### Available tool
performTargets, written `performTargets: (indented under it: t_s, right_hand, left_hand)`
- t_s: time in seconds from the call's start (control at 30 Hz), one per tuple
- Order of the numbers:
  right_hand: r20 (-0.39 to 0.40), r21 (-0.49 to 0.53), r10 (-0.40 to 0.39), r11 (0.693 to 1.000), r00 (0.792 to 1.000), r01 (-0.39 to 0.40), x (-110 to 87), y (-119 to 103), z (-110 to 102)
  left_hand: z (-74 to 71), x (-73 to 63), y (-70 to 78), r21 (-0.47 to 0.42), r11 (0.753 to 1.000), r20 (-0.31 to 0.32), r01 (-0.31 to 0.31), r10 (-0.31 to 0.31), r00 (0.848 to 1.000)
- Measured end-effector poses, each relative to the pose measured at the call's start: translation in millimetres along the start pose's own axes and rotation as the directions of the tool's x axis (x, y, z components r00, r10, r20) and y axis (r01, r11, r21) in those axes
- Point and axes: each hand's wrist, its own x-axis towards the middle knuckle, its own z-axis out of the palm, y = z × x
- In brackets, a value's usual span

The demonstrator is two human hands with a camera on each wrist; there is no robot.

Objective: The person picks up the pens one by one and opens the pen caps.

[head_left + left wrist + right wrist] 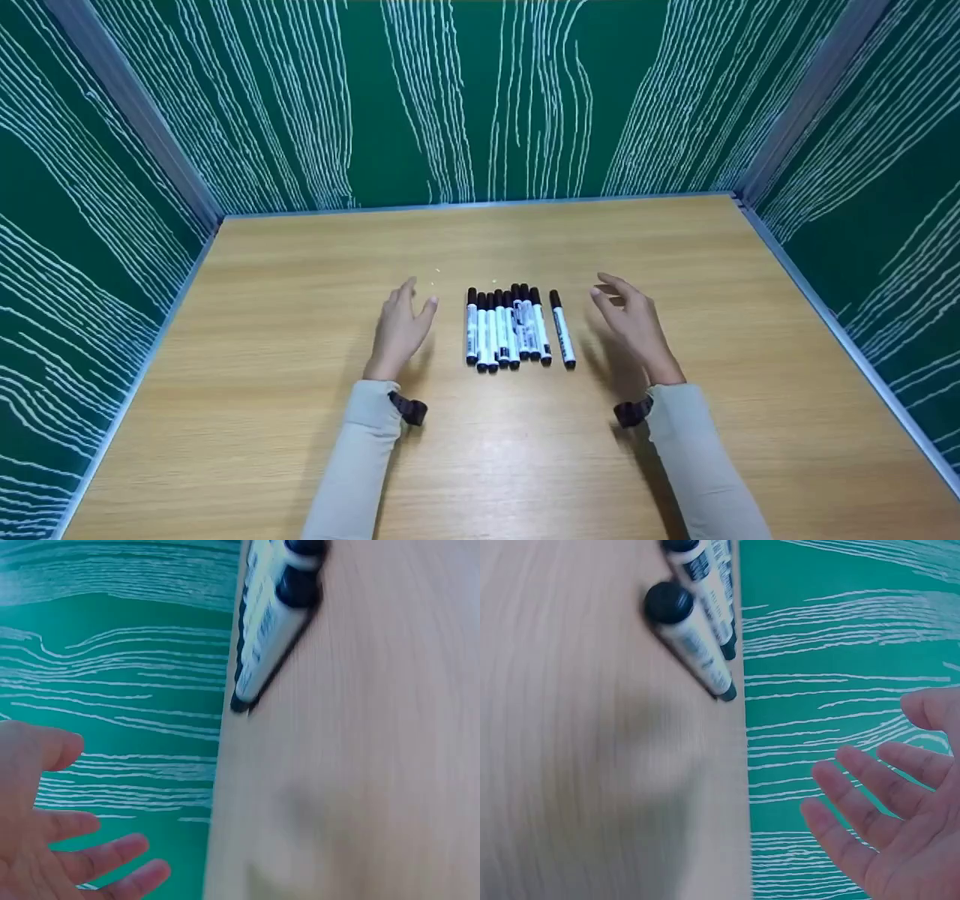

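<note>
Several white markers (502, 330) with black caps lie side by side in a row on the wooden table, caps toward the far wall. One marker (562, 330) lies a little apart at the row's right end. To the left of the row, my left hand (401, 326) hovers with relaxed fingers and holds nothing. On the other side, my right hand (630, 319) is held near the lone marker, its fingers loosely bent around nothing. Both wrist views show spread fingers apart from the nearest marker (270, 645) and marker (694, 637).
Green panels with white wavy lines (480, 97) enclose the table (300, 450) at the back and both sides. Tiny pale specks lie beyond the row. Each wrist wears a black strapped device (409, 409), below long light sleeves (352, 465).
</note>
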Motion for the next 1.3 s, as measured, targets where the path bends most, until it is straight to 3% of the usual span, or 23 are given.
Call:
performTargets:
  t_s: [0.1,0.27,0.47,0.73,0.93,1.3]
  right_hand:
    - [0.013,0.104,0.052,0.993,0.999,-0.053,1.1,-1.2,1.0]
    - [0.067,0.265,0.137,0.952,0.988,-0.150,0.6,-3.6,2.1]
    - [0.121,0.380,0.145,0.907,0.982,-0.180,-1.0,-1.0,5.9]
    - [0.159,0.384,0.190,0.892,0.969,-0.238,3.3,3.0,16.0]
    - [0.164,0.374,0.176,0.900,0.971,-0.226,3.6,5.7,19.7]
    - [0.190,0.353,0.176,0.906,0.966,-0.235,4.4,9.8,21.6]
  left_hand:
    - [9.4,1.7,-0.6,-0.077,0.997,0.041,0.019,-0.016,0.999]
    - [26.0,7.0,-1.8,-0.175,0.984,0.100,0.037,-0.020,0.995]
    - [43.0,14.1,0.8,-0.198,0.978,0.146,0.067,-0.038,0.989]
    - [51.3,16.3,9.1,-0.158,0.981,0.183,0.114,-0.084,0.980]
    - [52.8,16.9,13.1,-0.090,0.987,0.195,0.130,-0.110,0.975]
    - [52.4,19.3,14.7,-0.074,0.986,0.195,0.146,-0.130,0.972]
